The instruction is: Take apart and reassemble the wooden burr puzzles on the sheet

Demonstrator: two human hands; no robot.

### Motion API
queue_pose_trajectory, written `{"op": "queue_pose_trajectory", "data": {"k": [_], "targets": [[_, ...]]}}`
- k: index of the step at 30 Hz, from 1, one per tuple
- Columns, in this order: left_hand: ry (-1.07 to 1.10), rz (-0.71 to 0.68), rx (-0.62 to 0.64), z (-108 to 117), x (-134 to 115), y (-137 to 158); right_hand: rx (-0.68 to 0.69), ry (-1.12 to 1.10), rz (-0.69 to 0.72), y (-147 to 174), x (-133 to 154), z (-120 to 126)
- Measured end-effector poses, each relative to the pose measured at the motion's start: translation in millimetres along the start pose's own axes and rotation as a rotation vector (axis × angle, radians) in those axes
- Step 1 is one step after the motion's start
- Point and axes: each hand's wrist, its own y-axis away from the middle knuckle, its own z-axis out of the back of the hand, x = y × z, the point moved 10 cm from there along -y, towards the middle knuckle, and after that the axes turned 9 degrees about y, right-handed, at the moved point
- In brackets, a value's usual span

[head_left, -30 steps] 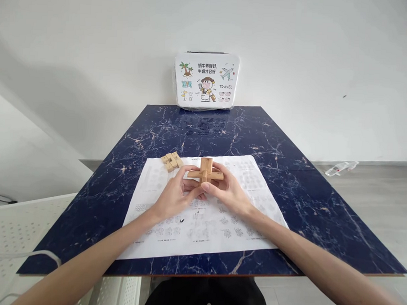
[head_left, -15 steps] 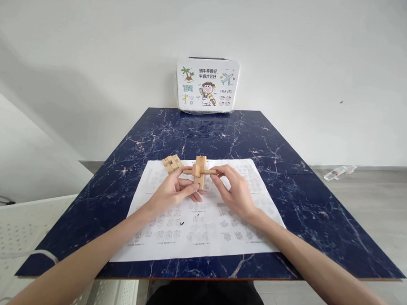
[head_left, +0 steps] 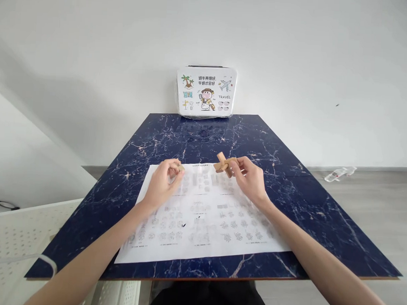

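Observation:
My right hand (head_left: 251,178) is closed on a wooden puzzle (head_left: 224,165), made of crossed light-brown pieces, raised above the sheet's upper right. Its fingers and thumb pinch the right end. To the left, my left hand (head_left: 163,181) is curled with its fingertips on a pale wooden block piece (head_left: 180,167). Most of that piece is hidden behind the hand, so I cannot tell its full shape. Beneath both hands lies a white instruction sheet (head_left: 216,240) with printed grey diagrams and small dark marks.
The blue marbled table (head_left: 207,141) carries the sheet. At its far edge a white cartoon-printed case (head_left: 193,87) stands against the wall. A perforated white surface (head_left: 14,238) with a cable is at left. A clear plastic item (head_left: 339,173) lies on the floor at right.
My hands have moved apart. My right hand has carried the crossed wooden puzzle to the right, and my left hand has let go of it and closed at the pale wooden pieces' place.

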Motion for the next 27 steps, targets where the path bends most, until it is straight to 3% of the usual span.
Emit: {"op": "queue_pose_trajectory", "data": {"k": [5, 13, 18, 23, 27], "targets": [[-0.207, -0.084, 0.012, 1, 17, -7, -0.142, 0.195, -0.067, -12, -28, 19], [-0.207, 0.148, 0.162, -10, 64, -10, -0.230, 0.309, -0.140, -18, -46, 34], [-0.175, 0.123, 0.176, -13, 66, -12, -0.248, 0.266, -0.158, -18, -48, 37], [-0.168, 0.083, 0.173, -15, 63, -14, -0.286, 0.249, -0.096, -18, -44, 38], [-0.155, 0.099, 0.179, -16, 64, -14, -0.350, 0.331, 0.090, -12, -15, 38]]}}
